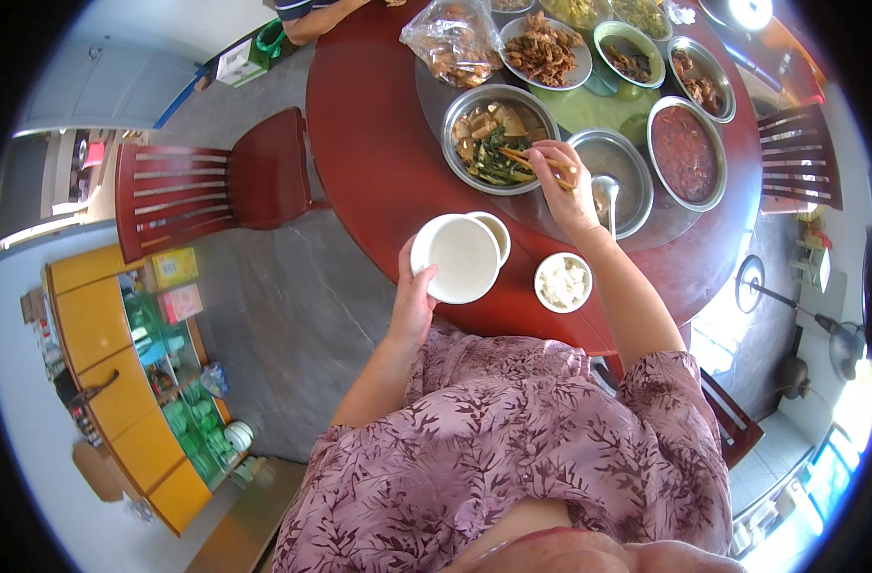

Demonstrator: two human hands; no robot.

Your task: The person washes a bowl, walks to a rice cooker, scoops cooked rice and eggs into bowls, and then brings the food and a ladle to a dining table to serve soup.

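Note:
My left hand (416,286) grips a white bowl (456,258) by its side, tilted so that its bare inside shows. Partly behind it on the red table (364,143) is another bowl (498,233). My right hand (563,183) holds a pair of wooden chopsticks (516,156), their tips at the leafy greens (499,159) in a metal basin (450,129). Tofu-like pieces (487,123) share that basin. Under my right wrist sits a metal basin of soup (631,190) with a ladle (606,188) in it. A small bowl of white food (563,282), perhaps rice, stands near the table's front edge.
On the glass turntable (593,111) stand a reddish dish (685,149), a plate of fried food (545,51), a plastic bag of food (453,43) and other bowls. A person's arm (321,20) rests at the far edge. Wooden chairs (268,172) flank the table; a yellow cabinet (106,358) stands left.

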